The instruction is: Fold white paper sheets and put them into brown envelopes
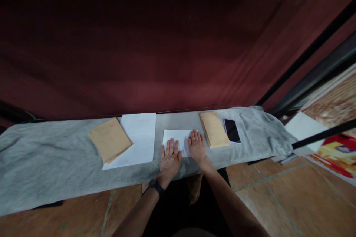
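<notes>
And nothing here gives us a word to read, folks: faint reddish marks on the brown envelope [111,139] at left and lettering on the red-and-yellow printed sheet [338,155] at lower right, both too small and blurred.

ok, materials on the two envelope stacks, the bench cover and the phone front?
Left envelope stack and right envelope stack: probably matte kraft paper, plain tan, flat. Bench cover: soft fabric, maybe fleece, grey with wrinkles. Phone front: likely glass, dark and smooth.

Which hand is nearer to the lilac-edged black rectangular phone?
Right: the right hand lies left of the phone, across the brown paper stack; the left hand, farther left.
</notes>
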Tool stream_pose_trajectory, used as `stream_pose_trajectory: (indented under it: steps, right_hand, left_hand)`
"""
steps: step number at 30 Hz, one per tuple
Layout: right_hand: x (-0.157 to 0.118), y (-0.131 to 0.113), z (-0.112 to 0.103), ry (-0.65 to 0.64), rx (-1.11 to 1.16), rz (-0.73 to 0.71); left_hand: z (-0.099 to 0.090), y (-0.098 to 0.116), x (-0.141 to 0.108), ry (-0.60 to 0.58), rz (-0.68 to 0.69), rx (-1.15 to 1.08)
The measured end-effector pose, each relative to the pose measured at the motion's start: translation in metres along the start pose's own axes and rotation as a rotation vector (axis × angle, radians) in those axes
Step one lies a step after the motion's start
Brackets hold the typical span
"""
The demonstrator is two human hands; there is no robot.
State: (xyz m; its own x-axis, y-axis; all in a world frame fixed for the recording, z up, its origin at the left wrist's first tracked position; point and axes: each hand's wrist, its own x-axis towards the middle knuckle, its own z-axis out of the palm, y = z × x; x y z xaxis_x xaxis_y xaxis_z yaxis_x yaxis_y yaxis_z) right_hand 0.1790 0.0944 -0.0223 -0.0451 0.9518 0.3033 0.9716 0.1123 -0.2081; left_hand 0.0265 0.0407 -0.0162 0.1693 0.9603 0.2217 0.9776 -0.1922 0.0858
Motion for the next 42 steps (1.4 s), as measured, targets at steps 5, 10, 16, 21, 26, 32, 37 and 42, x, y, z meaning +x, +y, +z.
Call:
stream_pose_trajectory:
  steps: [5,10,16,21,26,32,37,42]
  right_hand:
    - [0.005,-0.032,0.004,-0.116,0.087,-0.186]
    - [0.002,-0.03,0.007,-0.106,0.088,-0.156]
    - [-0.002,-0.01,0.006,-0.09,0.034,-0.074]
    - [-0.003,-0.01,0.005,-0.108,0.015,-0.088]
    - [-0.003,-0.01,0.005,-0.075,0.021,-0.087]
    - [-0.004,-0.011,0.01,-0.018,0.015,-0.051]
    - [-0.007,-0.01,0.013,0.045,0.009,-0.023]
    - [-0.01,-0.008,0.014,0.097,0.013,0.006]
  left_hand:
    - [0.001,0.0,0.001,-0.021,0.013,0.02]
    - [0.001,-0.001,-0.001,-0.037,-0.003,0.0]
    - [0.0,0.001,0.011,-0.059,-0.003,-0.06]
    - [0.007,0.001,0.042,-0.083,0.168,-0.131]
    - [0.016,-0.006,0.06,-0.036,0.202,-0.116]
    - [0.02,-0.012,0.066,-0.012,0.085,-0.072]
    - [0.018,-0.014,0.063,-0.027,-0.003,-0.055]
    - [0.013,-0.016,0.052,0.02,-0.026,-0.046]
